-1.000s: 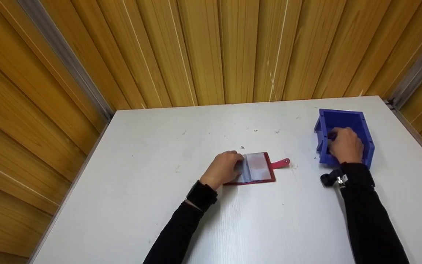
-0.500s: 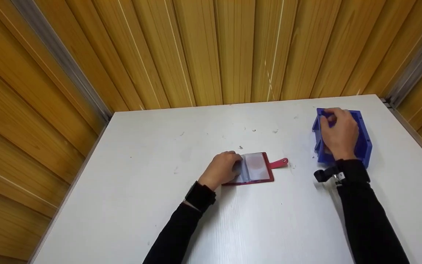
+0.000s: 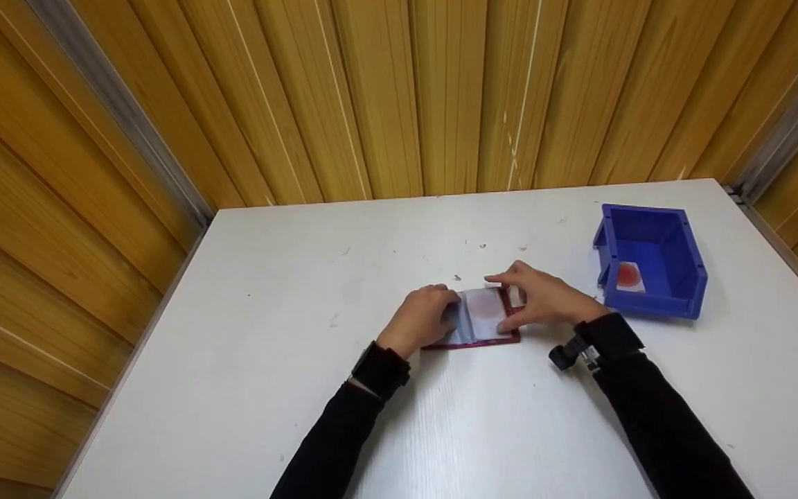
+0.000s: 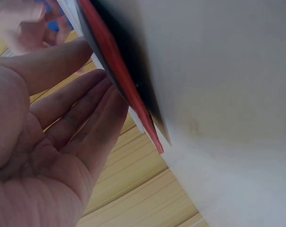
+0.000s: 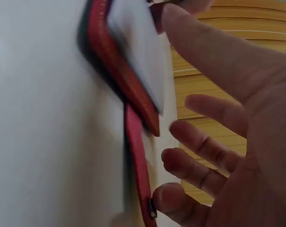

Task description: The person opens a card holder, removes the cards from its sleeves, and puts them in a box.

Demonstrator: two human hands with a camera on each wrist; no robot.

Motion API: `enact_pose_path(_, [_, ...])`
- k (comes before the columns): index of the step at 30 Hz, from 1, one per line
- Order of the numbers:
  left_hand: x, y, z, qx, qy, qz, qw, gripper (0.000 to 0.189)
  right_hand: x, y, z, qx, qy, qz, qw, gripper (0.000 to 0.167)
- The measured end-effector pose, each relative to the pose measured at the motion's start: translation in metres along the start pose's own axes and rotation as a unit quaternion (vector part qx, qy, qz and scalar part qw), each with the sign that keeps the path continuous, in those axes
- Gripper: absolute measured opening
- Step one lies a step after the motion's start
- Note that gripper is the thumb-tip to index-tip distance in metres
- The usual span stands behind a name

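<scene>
A red card holder (image 3: pixel 514 339) lies spread flat on the white table, its clear plastic sleeves (image 3: pixel 488 315) facing up. My left hand (image 3: pixel 420 319) rests on its left side; in the left wrist view straight fingers (image 4: pixel 105 118) and the thumb press down at the sleeves. Over the right side is my right hand (image 3: pixel 541 298), thumb at the right sleeve and fingers spread apart. Its little finger (image 5: pixel 174 201) comes close to the snap end of the holder's red strap (image 5: pixel 138 161). A pale round shape shows faintly through the right sleeve.
Right of the holder stands a blue plastic bin (image 3: pixel 693 270). Inside, at its left, lies a small white card (image 3: pixel 629 276) with a red circle. Wood-patterned panels (image 3: pixel 399 104) rise behind the white table (image 3: pixel 288 291).
My right hand has risen out of the blue bin and come left to the card holder, uncovering the card in the bin. My left hand has stayed on the holder.
</scene>
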State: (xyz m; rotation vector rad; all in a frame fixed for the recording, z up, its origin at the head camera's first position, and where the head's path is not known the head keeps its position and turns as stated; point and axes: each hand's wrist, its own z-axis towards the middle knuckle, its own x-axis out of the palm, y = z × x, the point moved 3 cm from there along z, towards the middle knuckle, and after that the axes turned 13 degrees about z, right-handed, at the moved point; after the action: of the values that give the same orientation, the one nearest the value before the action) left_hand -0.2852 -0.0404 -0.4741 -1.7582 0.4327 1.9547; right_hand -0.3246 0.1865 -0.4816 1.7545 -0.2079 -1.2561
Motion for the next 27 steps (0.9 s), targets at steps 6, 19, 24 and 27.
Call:
enact_pose_path(6, [-0.0002, -0.0009, 0.0009, 0.003, -0.002, -0.001, 1.0000, 0.030, 0.0066, -0.0022, -0.0003, 0.011, 0.009, -0.018, 0.9997, 0.084])
enact_pose_path(19, [0.0032, 0.0007, -0.0019, -0.006, 0.004, -0.012, 0.9999, 0.027, 0.0121, -0.0088, 0.0055, -0.023, -0.019, 0.008, 0.9995, 0.056])
enact_pose_path(24, [0.0033, 0.0012, -0.0005, -0.001, 0.003, -0.014, 0.9999, 0.028, 0.0106, -0.0068, 0.0082, -0.068, -0.043, 0.065, 0.9946, 0.023])
enact_pose_path(27, [0.0018, 0.0019, 0.0006, 0.004, 0.004, -0.016, 0.9999, 0.028, 0.0091, -0.0065, 0.0082, -0.076, -0.044, 0.090, 0.9921, 0.016])
